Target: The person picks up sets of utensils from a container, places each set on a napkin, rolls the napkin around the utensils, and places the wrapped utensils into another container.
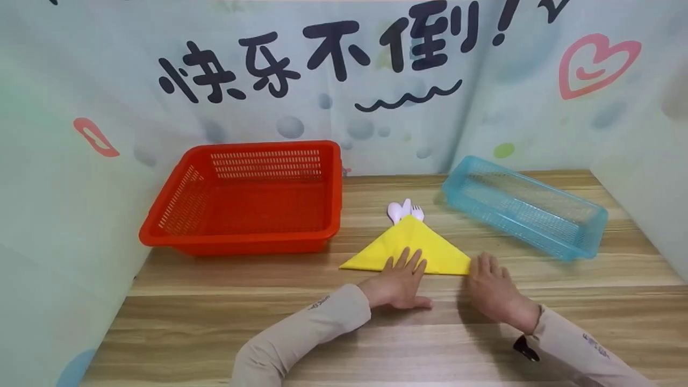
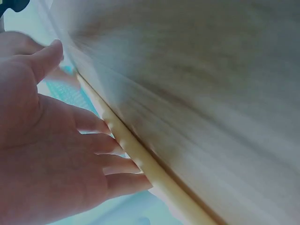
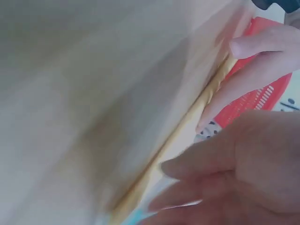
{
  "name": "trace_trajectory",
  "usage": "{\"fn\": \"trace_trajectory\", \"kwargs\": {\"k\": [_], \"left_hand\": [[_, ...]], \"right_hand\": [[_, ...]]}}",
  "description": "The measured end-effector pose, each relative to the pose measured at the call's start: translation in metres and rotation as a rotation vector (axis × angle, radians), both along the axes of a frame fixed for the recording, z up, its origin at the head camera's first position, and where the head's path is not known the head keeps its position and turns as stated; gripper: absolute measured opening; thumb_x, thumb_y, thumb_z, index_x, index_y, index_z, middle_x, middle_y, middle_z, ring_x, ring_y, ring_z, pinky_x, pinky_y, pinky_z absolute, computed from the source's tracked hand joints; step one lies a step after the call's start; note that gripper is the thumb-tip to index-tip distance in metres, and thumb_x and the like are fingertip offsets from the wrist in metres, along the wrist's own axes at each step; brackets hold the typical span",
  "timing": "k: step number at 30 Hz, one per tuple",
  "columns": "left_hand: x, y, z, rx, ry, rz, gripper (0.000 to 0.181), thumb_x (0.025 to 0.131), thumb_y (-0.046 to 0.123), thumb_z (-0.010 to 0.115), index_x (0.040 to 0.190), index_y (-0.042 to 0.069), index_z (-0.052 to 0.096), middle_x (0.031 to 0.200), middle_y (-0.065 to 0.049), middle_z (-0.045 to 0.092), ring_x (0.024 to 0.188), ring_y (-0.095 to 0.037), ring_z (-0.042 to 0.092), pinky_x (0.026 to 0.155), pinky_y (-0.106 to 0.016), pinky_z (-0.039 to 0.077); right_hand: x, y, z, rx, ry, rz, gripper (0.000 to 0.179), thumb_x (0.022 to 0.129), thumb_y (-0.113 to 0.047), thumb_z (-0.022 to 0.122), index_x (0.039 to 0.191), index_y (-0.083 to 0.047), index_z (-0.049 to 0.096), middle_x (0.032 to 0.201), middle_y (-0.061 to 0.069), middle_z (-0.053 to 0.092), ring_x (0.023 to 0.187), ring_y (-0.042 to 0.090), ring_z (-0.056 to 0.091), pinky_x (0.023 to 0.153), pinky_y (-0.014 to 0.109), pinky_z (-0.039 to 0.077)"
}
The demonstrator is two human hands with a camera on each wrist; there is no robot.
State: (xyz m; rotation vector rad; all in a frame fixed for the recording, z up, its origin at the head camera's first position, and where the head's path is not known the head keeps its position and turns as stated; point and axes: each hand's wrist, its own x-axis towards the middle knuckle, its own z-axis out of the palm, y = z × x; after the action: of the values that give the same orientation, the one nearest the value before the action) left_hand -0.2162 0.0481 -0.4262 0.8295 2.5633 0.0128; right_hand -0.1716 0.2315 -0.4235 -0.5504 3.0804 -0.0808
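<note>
Mid-table, a folded yellow cloth (image 1: pixel 416 236) is lying flat, pale cutlery (image 1: pixel 407 206) poking out at twelve o'clock. At six, the left hand (image 1: pixel 400 285) is pressing its edge, fingers spread, gripping nothing; at four, the right hand (image 1: pixel 494 287) is resting loosely extended fingers beside the corner. A red basket (image 1: pixel 258 240) is sitting at ten.

Head view's pretty bright and even, with pale glare on the counter (image 1: pixel 424 352) and a soft shadow beside the right grip (image 1: pixel 495 289). Both wrist views are way hazier, kinda washed out, counter all mushy, and that grip's blurry in the right one.
</note>
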Motion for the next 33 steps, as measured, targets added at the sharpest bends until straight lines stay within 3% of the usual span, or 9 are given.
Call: {"fn": "trace_trajectory", "kwargs": {"k": [3,5,9,16,25,29,33], "left_hand": [[0.001,-0.001,0.001,-0.009,-0.007,0.048,0.089,0.079,0.066,0.041,0.144,0.014,0.007,0.150,-0.007,-0.005,0.136,-0.023,-0.007,0.109,-0.040,0.008],[0.001,-0.001,0.001,-0.023,-0.008,0.084,0.092,0.078,0.068,0.040,0.144,0.012,0.007,0.149,-0.009,-0.005,0.135,-0.024,-0.007,0.109,-0.039,0.008],[0.000,0.000,0.000,-0.017,-0.028,0.132,0.094,0.078,0.067,0.040,0.143,0.008,0.007,0.149,-0.012,-0.004,0.135,-0.026,-0.006,0.109,-0.037,0.009],[-0.002,0.001,-0.001,-0.008,-0.061,0.178,0.092,0.079,0.066,0.040,0.143,0.006,0.009,0.148,-0.015,-0.002,0.135,-0.027,-0.002,0.109,-0.035,0.011],[-0.002,-0.005,0.001,0.065,-0.111,0.253,0.092,0.081,0.064,0.039,0.141,0.000,0.011,0.148,-0.016,0.003,0.135,-0.028,0.000,0.108,-0.037,0.011],[-0.001,-0.006,0.002,0.063,-0.117,0.298,0.092,0.081,0.065,0.038,0.141,0.000,0.013,0.148,-0.016,0.005,0.135,-0.028,-0.001,0.108,-0.038,0.011],[-0.002,-0.007,0.003,0.050,-0.128,0.296,0.090,0.082,0.064,0.038,0.140,-0.001,0.014,0.148,-0.017,0.005,0.135,-0.029,-0.003,0.108,-0.038,0.011]], "right_hand": [[-0.008,-0.008,0.004,-0.091,0.006,0.153,0.047,0.079,0.011,0.046,0.123,0.021,0.033,0.128,0.040,0.029,0.118,0.051,0.030,0.092,0.058,0.031],[-0.015,-0.017,0.006,-0.129,-0.046,0.235,0.048,0.084,0.008,0.046,0.128,0.019,0.029,0.134,0.037,0.024,0.123,0.049,0.025,0.096,0.056,0.028],[-0.031,-0.032,0.002,-0.146,-0.120,0.319,0.049,0.090,-0.004,0.047,0.130,0.018,0.027,0.137,0.035,0.020,0.126,0.047,0.021,0.098,0.054,0.025],[-0.042,-0.042,-0.006,-0.128,-0.238,0.277,0.052,0.094,-0.012,0.042,0.129,0.020,0.022,0.138,0.038,0.012,0.127,0.049,0.014,0.100,0.054,0.021],[-0.039,-0.043,-0.005,-0.129,-0.262,0.233,0.054,0.094,-0.014,0.042,0.131,0.019,0.020,0.139,0.037,0.010,0.127,0.047,0.016,0.099,0.053,0.024],[-0.039,-0.043,-0.005,-0.139,-0.256,0.235,0.053,0.094,-0.015,0.042,0.134,0.013,0.022,0.139,0.036,0.011,0.127,0.048,0.018,0.098,0.054,0.025],[-0.039,-0.043,-0.004,-0.147,-0.224,0.257,0.054,0.092,-0.018,0.048,0.136,0.005,0.026,0.137,0.038,0.015,0.123,0.051,0.023,0.096,0.056,0.027]]}}
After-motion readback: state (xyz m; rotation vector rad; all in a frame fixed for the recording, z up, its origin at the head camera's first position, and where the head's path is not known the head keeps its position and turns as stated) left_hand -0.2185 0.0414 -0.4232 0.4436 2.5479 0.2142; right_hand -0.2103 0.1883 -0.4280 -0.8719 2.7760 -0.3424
